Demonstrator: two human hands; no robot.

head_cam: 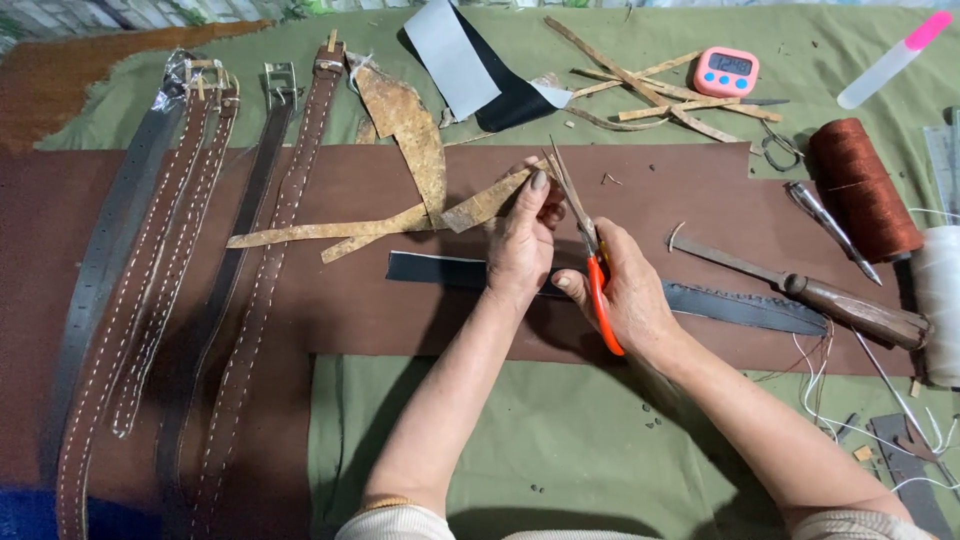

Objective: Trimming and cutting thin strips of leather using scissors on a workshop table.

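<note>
Head view: left hand (pixel 520 240) pinches leather strip (pixel 400 222); right hand (pixel 625 290) grips scissors (pixel 590 255).

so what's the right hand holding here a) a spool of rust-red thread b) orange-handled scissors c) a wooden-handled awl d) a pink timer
b: the right hand grips orange-handled scissors with the blades pointing up toward the tan leather strip pinched by the left hand; the wooden-handled awl, the spool of rust-red thread and the pink timer all lie untouched on the table.
</note>
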